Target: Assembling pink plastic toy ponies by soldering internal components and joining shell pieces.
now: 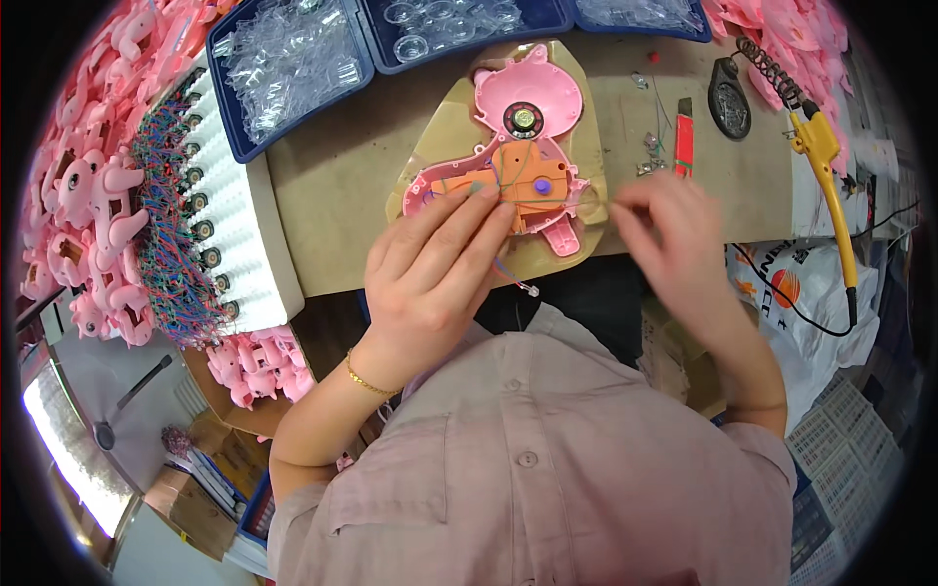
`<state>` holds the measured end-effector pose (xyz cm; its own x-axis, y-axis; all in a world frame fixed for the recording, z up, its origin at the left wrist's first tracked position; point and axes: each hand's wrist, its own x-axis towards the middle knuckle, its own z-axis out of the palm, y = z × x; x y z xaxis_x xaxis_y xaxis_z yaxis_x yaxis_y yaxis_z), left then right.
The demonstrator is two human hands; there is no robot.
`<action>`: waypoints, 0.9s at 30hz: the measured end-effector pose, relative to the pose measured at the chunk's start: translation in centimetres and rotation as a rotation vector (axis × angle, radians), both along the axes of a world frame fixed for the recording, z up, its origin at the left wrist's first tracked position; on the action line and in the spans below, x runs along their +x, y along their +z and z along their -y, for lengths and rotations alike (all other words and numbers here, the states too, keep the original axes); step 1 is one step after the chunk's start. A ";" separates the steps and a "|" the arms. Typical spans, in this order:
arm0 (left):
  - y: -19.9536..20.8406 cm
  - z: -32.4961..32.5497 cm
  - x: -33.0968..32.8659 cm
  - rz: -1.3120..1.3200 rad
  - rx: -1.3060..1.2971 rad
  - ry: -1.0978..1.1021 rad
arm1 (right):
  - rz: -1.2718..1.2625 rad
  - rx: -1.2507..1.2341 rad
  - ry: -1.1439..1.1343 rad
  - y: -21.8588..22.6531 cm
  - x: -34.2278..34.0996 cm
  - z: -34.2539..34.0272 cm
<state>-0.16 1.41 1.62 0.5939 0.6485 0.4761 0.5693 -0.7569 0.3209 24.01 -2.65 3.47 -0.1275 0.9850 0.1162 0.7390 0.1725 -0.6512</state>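
Observation:
A pink toy animal shell half (pixel 530 86) lies in a tan shaped holder (pixel 586 107) on the bench. In its head sits a round black speaker (pixel 524 120). An orange gearbox (pixel 518 161) with a purple knob (pixel 543 186) fills the body, with green wire across it. My left hand (pixel 430 264) rests over the gearbox's left part, fingers stretched out flat, hiding some of it. At the holder's right edge, my right hand (pixel 674 234) pinches a thin green wire (pixel 567 202) that runs out from the gearbox. A small white connector (pixel 530 290) hangs below the shell.
Blue trays (pixel 239 132) of clear plastic parts stand at the back. On the left are a white foam tray (pixel 264 244) with wired speakers and many pink toy shells (pixel 98 195). At right lie a red cutter (pixel 684 146), a black oval dish (pixel 730 98) and a yellow soldering iron (pixel 831 176).

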 end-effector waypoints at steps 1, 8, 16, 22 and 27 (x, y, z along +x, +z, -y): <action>0.2 -0.1 0.2 -0.057 0.042 0.036 | 0.272 0.199 0.067 -0.2 -0.3 0.7; 0.6 -1.0 0.7 -0.069 0.081 -0.163 | -0.079 -0.166 -0.096 0.1 -0.9 3.1; 1.3 -0.4 1.0 -0.161 0.188 -0.124 | 0.084 0.126 0.099 0.3 -1.8 -3.1; 1.3 -0.7 1.1 -0.174 0.164 -0.182 | -0.152 -0.194 0.094 2.2 -0.6 -4.3; 1.0 -0.5 1.3 -0.158 0.172 -0.134 | -0.129 -0.240 -0.012 1.4 -1.4 -3.6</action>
